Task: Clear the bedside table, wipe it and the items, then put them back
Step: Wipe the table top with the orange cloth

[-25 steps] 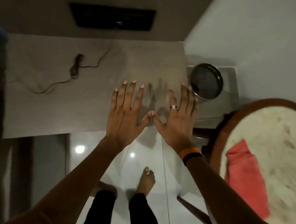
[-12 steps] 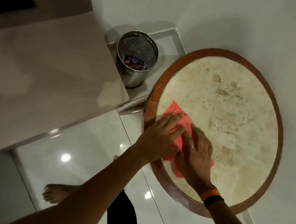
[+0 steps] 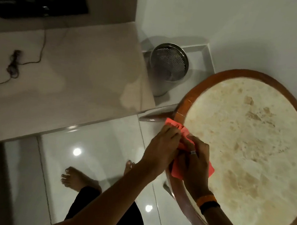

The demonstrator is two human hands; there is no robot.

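Head view, left hand and right hand gripping red cloth, round table, white floor.

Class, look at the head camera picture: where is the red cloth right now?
The red cloth sits at the near-left rim of the round table, bunched between the left hand and right hand, right of centre in view.

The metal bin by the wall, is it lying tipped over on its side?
No. The metal bin stands upright on the floor, its open mouth facing up, between the bedside table and the round table.
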